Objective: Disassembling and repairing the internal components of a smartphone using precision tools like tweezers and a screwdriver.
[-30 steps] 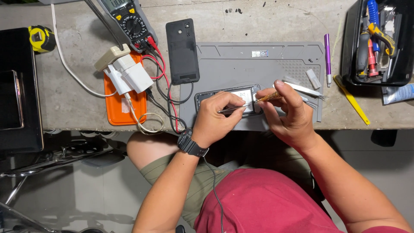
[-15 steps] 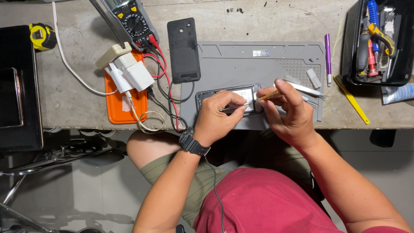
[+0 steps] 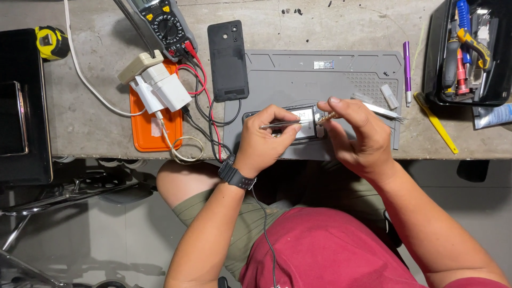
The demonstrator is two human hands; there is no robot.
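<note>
Head view, left hand (image 3: 265, 140) fingers pinching tweezers (image 3: 285, 124) lying crosswise, tips rightward, right hand (image 3: 358, 133) seemingly gripping a tool.

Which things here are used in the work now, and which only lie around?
In use: left hand with tweezers; right hand; opened phone; grey mat.
Lying about: black back cover; multimeter; tape measure; purple pen.
</note>
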